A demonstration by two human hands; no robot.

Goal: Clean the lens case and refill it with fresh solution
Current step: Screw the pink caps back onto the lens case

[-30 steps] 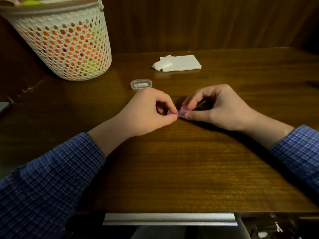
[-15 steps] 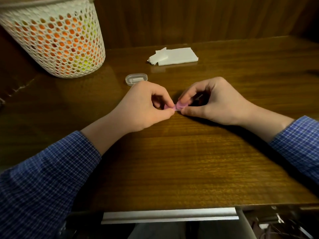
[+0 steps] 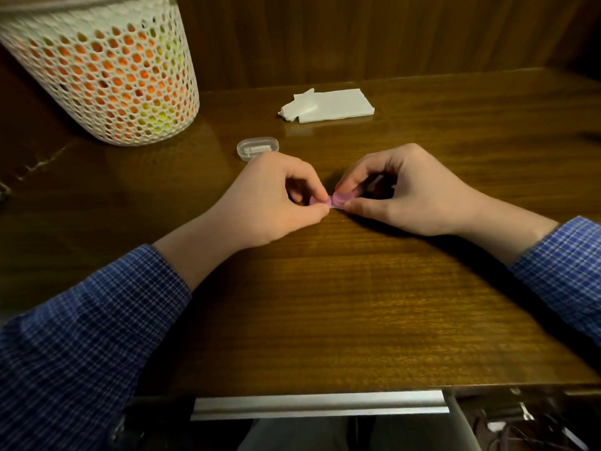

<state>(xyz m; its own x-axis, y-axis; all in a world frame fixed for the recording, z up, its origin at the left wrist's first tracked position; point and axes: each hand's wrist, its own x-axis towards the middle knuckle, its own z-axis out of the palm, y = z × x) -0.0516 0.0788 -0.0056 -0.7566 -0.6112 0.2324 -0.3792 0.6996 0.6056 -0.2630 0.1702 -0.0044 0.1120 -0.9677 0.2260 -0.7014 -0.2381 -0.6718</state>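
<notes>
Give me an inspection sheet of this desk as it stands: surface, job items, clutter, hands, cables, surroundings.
Surface: wooden desk, glossy and dark, bare in front of the hands.
Job's things: pink lens case pinched between both hands at the desk's middle; whether its caps are on or off cannot be told. No solution bottle seen.
Clutter: small clear plastic box behind the left hand; folded white tissues further back.
Grippers: left hand grips the case's left end, right hand its right end.
Cables: nothing seen.
Surroundings: white mesh basket with orange and yellow contents at back left; wood panel wall behind.
</notes>
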